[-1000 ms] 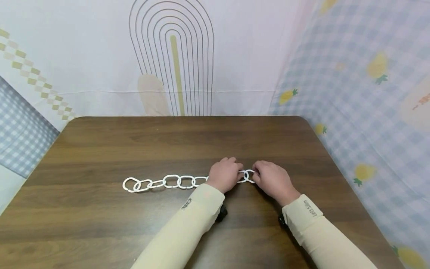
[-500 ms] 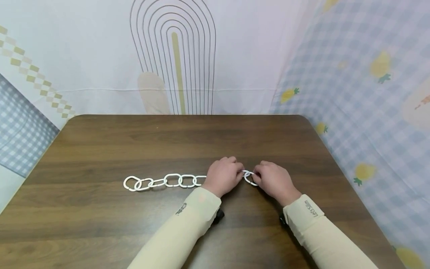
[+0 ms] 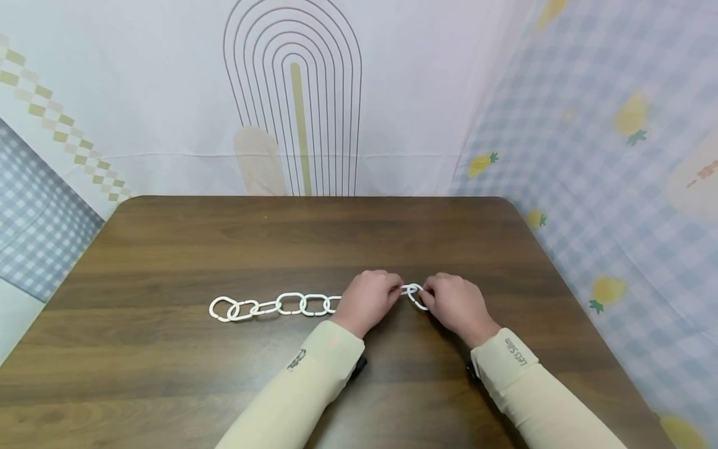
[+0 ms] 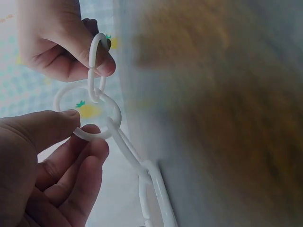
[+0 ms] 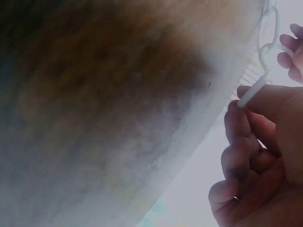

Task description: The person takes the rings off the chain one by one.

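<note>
A chain of white plastic links (image 3: pixel 290 304) runs left to right across the wooden table. My left hand (image 3: pixel 368 301) covers part of it and pinches one oval link (image 4: pixel 115 111) between thumb and fingertips, as the left wrist view shows. My right hand (image 3: pixel 460 307) pinches the end link (image 3: pixel 416 300), which loops through the link in my left hand. In the right wrist view this end link (image 5: pixel 253 91) is seen nearly edge-on between thumb and index finger. Further links (image 4: pixel 128 146) hang down from my left hand's link. Whether the end link's gap is closed cannot be made out.
The brown wooden table (image 3: pixel 224 237) has rounded far corners. Behind it hangs a white cloth (image 3: pixel 415 93) with line arches, and to the right a checked cloth (image 3: pixel 583 174) with pineapples. Black wrist straps (image 3: pixel 471 369) show below the sleeves.
My left hand has shifted a little to the left. The end link in my right hand has turned to a slant. The chain's left part lies nearly as before; the head view has moved slightly.
</note>
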Motion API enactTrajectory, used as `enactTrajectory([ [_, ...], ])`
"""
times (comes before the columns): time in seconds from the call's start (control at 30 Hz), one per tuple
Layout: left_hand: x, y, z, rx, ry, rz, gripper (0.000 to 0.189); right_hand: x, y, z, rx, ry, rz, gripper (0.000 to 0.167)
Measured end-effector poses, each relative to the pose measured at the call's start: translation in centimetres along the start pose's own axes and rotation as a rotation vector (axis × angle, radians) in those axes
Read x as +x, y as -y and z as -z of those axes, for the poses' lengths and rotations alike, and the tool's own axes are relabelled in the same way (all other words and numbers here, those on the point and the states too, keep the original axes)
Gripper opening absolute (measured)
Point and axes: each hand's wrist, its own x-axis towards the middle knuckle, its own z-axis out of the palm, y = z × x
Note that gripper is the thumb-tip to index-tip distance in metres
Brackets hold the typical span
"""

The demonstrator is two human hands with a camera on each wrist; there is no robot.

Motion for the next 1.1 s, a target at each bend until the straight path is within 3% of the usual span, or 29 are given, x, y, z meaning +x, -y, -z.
enactTrajectory([
  [0.37,-1.5,0.4,0.7,-0.101,-0.079,0.018,0.006,-0.1,0.1,-0.1,0.031,-0.21,0.086,0.014],
  [0.5,-2.0,0.5,1.2,-0.123,-0.118,0.014,0.006,-0.1,0.6,0.0,0.034,-0.211,0.097,0.013],
  [0.67,-2.2,0.4,2.3,-0.167,-0.165,-0.01,0.005,-0.4,1.8,0.7,0.083,-0.158,0.045,0.013],
  [0.8,-2.1,-0.1,4.0,-0.233,-0.187,-0.012,0.006,-0.6,2.6,2.5,0.191,-0.133,-0.017,0.014],
  [0.97,-2.2,-0.5,6.4,-0.309,-0.243,0.016,0.006,-0.4,3.6,5.1,0.366,-0.179,-0.046,0.014],
  [1.1,-2.6,-0.5,7.4,-0.342,-0.257,0.032,0.006,-0.7,4.2,6.5,0.49,-0.178,-0.071,0.014],
])
